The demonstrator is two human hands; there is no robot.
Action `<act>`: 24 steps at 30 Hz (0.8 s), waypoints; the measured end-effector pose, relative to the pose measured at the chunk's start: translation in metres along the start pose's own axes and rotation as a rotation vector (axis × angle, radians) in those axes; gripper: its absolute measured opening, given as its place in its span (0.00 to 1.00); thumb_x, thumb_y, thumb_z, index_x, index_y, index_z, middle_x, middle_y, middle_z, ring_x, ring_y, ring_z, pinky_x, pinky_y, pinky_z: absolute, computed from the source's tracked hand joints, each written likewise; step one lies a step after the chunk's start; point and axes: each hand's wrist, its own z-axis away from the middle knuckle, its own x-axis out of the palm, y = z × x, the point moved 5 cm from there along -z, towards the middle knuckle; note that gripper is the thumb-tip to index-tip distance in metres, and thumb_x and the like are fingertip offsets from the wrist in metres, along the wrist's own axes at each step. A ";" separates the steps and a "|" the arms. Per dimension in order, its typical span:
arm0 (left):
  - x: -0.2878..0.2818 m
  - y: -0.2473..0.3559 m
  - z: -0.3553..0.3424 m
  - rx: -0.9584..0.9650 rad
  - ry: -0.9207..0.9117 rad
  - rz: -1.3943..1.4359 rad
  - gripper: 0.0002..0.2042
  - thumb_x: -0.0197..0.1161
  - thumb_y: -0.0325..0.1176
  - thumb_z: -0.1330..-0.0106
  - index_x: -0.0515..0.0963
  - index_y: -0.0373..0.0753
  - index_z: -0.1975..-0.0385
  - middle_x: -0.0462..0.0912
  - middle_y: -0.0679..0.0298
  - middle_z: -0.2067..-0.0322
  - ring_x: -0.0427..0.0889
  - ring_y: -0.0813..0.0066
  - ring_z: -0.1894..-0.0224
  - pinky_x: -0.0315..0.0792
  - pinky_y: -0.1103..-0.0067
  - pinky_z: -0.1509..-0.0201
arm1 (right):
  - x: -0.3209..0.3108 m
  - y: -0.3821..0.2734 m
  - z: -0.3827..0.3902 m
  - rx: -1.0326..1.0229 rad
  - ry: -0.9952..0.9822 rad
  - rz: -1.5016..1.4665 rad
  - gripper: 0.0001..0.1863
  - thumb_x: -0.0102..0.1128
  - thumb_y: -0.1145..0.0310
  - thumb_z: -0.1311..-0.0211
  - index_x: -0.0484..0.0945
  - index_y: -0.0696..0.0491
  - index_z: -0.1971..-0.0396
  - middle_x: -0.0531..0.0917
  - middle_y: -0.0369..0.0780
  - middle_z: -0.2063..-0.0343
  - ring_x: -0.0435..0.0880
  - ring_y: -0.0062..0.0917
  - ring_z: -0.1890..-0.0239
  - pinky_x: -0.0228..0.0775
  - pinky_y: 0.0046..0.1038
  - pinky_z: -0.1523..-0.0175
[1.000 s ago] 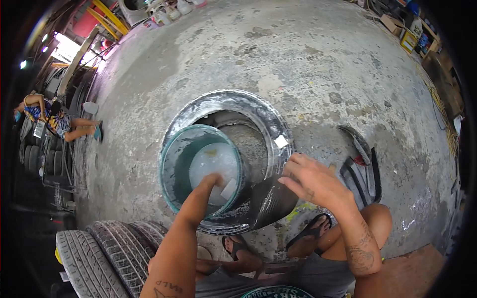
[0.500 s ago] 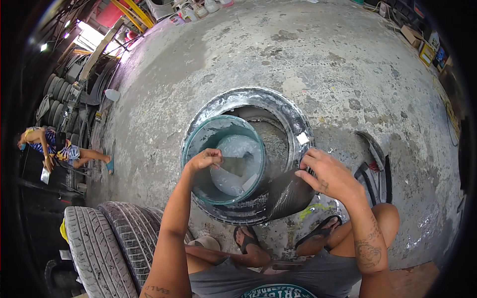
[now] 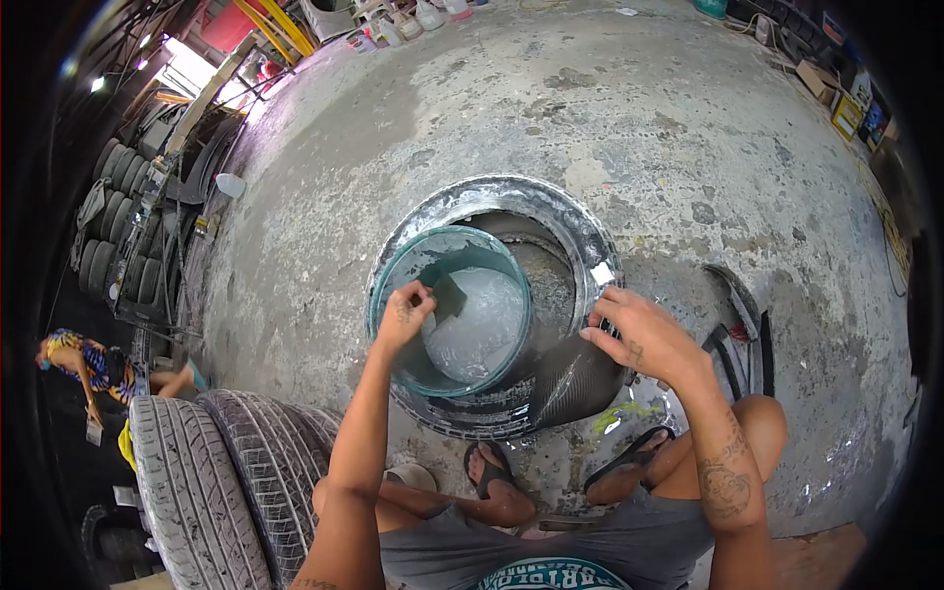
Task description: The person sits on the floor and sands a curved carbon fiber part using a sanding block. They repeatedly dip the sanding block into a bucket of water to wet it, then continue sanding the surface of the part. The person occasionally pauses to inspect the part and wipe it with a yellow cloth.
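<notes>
My left hand (image 3: 405, 313) is closed over the teal bucket (image 3: 385, 261), pinching a small dark grey square sheet (image 3: 449, 297) that looks like sandpaper. The sheet hangs over cloudy, whitish water (image 3: 492, 305) inside the bucket. A tire (image 3: 433, 209) lies flat on the floor, and the bucket stands within its left part. My right hand (image 3: 634, 334) grips the upper edge of a dark, curved, ribbed panel (image 3: 580, 388), which slopes across the tire's near right side. A small white block (image 3: 601, 273) rests on the tire beside my right fingers.
Worn tires (image 3: 187, 482) stand upright at my left. A person (image 3: 88, 364) is at the far left, near stacked tires (image 3: 98, 261). Black curved parts (image 3: 736, 344) lie on the floor to the right. Bottles (image 3: 403, 25) line the far edge.
My left hand has moved slightly, and the sheet has turned in it. My right hand keeps its grip on the panel. The person at left has shifted lower in the view.
</notes>
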 end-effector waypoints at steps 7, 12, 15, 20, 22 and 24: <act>-0.014 0.133 0.031 0.085 0.156 0.317 0.07 0.63 0.26 0.28 0.74 0.34 0.69 0.86 0.55 0.52 0.82 0.80 0.63 0.77 0.79 0.57 | 0.052 -0.001 -0.019 0.346 -0.224 -0.816 0.42 0.49 0.34 0.25 0.76 0.62 0.36 0.78 0.54 0.36 0.79 0.41 0.35 0.74 0.39 0.35; 0.049 0.236 0.095 0.362 0.060 0.104 0.06 0.66 0.24 0.31 0.75 0.32 0.66 0.87 0.48 0.49 0.89 0.62 0.53 0.81 0.71 0.49 | 0.114 -0.002 -0.028 0.519 -0.140 -1.643 0.62 0.39 0.16 0.38 0.60 0.60 0.26 0.68 0.55 0.29 0.73 0.42 0.30 0.68 0.48 0.31; 0.079 0.258 0.122 0.482 0.025 0.023 0.10 0.70 0.26 0.34 0.82 0.34 0.54 0.83 0.47 0.43 0.84 0.57 0.42 0.76 0.69 0.39 | 0.110 0.001 -0.028 0.349 -0.019 -1.805 0.54 0.35 0.20 0.31 0.66 0.56 0.28 0.75 0.49 0.33 0.76 0.39 0.32 0.72 0.45 0.32; 0.068 0.215 0.131 0.151 0.341 0.222 0.14 0.69 0.32 0.30 0.82 0.32 0.48 0.84 0.54 0.45 0.83 0.65 0.47 0.77 0.73 0.44 | 0.098 0.014 -0.017 0.316 0.061 -1.911 0.45 0.35 0.28 0.25 0.69 0.52 0.29 0.77 0.46 0.34 0.78 0.40 0.33 0.69 0.47 0.29; 0.063 0.192 0.120 -0.066 0.334 0.308 0.18 0.66 0.40 0.25 0.82 0.31 0.47 0.85 0.59 0.53 0.82 0.73 0.53 0.77 0.75 0.50 | 0.099 0.016 -0.016 0.319 0.019 -1.942 0.42 0.37 0.31 0.24 0.70 0.52 0.29 0.78 0.45 0.34 0.78 0.40 0.34 0.69 0.47 0.29; 0.071 0.182 0.104 -0.220 0.184 0.608 0.18 0.65 0.41 0.24 0.83 0.31 0.48 0.86 0.60 0.56 0.82 0.76 0.56 0.76 0.78 0.52 | 0.098 0.011 -0.012 0.302 -0.071 -1.911 0.42 0.38 0.30 0.24 0.71 0.52 0.30 0.77 0.45 0.33 0.78 0.40 0.34 0.69 0.47 0.30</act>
